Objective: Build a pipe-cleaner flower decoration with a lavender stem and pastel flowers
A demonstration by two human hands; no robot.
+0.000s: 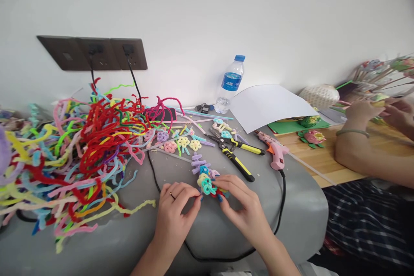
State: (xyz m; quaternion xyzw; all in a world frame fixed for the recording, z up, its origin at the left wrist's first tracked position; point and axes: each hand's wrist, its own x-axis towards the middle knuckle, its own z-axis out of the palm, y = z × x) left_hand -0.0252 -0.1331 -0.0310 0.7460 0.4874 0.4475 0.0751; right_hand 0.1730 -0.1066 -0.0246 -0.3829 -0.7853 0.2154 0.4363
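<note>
Both my hands rest on a grey table (291,207) near its front edge. My left hand (176,207), a ring on one finger, pinches the left side of a small cluster of pipe-cleaner flowers (207,183) in teal, cream and red. My right hand (241,202) pinches the same cluster from the right. A purple twisted pipe-cleaner piece (198,161) lies just behind the cluster. Further back lie several small flower shapes (183,142) in pink, yellow and purple.
A big tangle of coloured pipe cleaners (74,155) fills the left. Yellow-handled pliers (237,161), a pink glue gun (274,151) with its black cord, a water bottle (230,84) and white paper (268,105) stand behind. Another person's hands (371,110) work at a wooden table on the right.
</note>
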